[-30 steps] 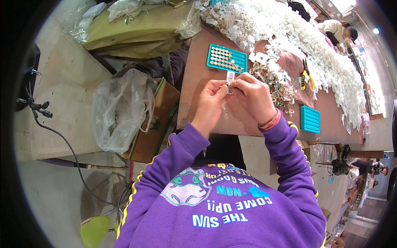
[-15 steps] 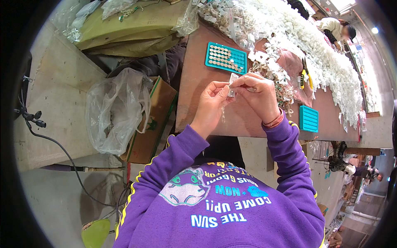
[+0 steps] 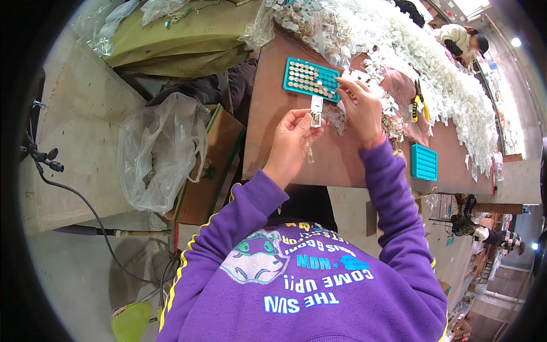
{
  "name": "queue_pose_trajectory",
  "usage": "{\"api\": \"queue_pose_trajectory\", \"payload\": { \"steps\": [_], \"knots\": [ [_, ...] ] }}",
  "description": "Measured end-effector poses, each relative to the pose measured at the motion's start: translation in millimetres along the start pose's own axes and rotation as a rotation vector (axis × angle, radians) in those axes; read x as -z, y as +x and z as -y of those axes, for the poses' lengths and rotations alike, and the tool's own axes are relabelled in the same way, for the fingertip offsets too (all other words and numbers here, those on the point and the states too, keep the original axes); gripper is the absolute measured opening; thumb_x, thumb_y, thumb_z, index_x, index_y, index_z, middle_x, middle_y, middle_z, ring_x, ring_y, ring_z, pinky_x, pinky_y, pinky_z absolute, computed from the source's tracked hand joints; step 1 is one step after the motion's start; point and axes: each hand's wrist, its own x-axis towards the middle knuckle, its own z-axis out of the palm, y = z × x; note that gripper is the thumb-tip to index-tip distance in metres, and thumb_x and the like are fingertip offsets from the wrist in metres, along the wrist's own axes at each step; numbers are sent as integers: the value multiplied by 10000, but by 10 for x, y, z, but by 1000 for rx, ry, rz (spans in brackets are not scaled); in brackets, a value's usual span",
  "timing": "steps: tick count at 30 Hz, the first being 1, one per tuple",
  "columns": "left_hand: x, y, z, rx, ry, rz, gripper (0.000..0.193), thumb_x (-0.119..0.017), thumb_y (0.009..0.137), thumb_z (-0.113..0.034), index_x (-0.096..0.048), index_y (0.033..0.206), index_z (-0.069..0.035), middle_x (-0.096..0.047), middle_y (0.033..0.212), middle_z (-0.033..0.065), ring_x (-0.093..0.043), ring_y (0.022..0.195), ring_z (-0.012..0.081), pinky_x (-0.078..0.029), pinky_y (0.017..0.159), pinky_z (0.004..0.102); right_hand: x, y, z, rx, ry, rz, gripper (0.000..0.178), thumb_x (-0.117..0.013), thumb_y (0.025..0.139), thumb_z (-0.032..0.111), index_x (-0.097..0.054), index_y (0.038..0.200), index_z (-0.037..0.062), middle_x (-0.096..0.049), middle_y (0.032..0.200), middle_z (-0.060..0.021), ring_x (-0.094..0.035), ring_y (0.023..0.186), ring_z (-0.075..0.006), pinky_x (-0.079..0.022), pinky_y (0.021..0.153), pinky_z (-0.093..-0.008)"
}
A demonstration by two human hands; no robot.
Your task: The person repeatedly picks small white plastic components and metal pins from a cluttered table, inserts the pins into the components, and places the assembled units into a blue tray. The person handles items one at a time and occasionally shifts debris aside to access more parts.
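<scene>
Pinched between the thumb and fingers of my left hand [image 3: 292, 139] is a small white plastic case [image 3: 316, 112], its lid part pointing away from me. A thin pale strand [image 3: 310, 155] hangs below that hand. My right hand [image 3: 362, 105] is empty as far as I can see, fingers apart and bent, with its fingertips at the right edge of a teal tray [image 3: 286, 77]. Rows of round silver button cells [image 3: 307, 78] fill much of the tray; pockets toward its right side are bare.
A long heap of white plastic pieces and wires [image 3: 433, 85] covers the table's far right. Yellow-handled pliers [image 3: 420, 105] lie beside it, and a second teal tray [image 3: 424, 162] near the front edge. At left stand a clear plastic bag [image 3: 159, 154] and a cardboard box [image 3: 208, 171]. Another person [image 3: 464, 43] works beyond.
My right hand has let go of the white case and moved away to the tray's edge. My left hand keeps the case, which now shows its long side.
</scene>
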Motion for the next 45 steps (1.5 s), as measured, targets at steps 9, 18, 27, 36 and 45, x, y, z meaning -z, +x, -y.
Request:
{"api": "queue_pose_trajectory", "payload": {
  "steps": [9, 18, 27, 36, 45],
  "knots": [
    [-6, 15, -2, 31, -2, -22, 154, -554, 973, -160, -533, 1083, -55, -652, 1002, 109, -636, 898, 169, -524, 838, 314, -225, 92, -489, 76, -181, 183, 98, -662, 820, 124, -721, 879, 72, -654, 836, -103, -647, 727, -297, -512, 673, -363],
    [28, 23, 8, 24, -25, -18, 145, -553, 973, -151, -538, 1092, -69, -652, 1002, 108, -633, 909, 167, -519, 842, 323, -155, 115, -347, -49, -117, 122, 65, -634, 835, 107, -671, 885, 87, -680, 831, -97, -672, 735, -252, -527, 672, -342],
    [8, 13, 9, 32, 7, -29, 137, -569, 961, -125, -547, 1089, -79, -644, 1021, 80, -630, 918, 154, -512, 857, 325, 137, -160, 182, -385, 675, 292, 108, -692, 814, 35, -685, 912, -10, -691, 817, -32, -629, 741, -69, -497, 663, -208],
    [-4, -3, -3, 21, 43, 2, 116, -583, 952, -116, -568, 1057, -68, -643, 1002, 54, -628, 919, 135, -511, 866, 329, 181, -177, 446, 239, 131, 139, 143, -693, 770, 31, -650, 904, 47, -660, 847, -97, -662, 718, -243, -533, 638, -313],
    [-5, -12, -3, 15, 84, 28, 117, -591, 953, -137, -572, 1043, -65, -633, 1000, 43, -615, 893, 119, -511, 862, 333, 204, -191, 431, 216, 142, 235, 185, -686, 731, 44, -644, 912, 52, -640, 822, -105, -639, 745, -288, -520, 662, -359]
  ]
}}
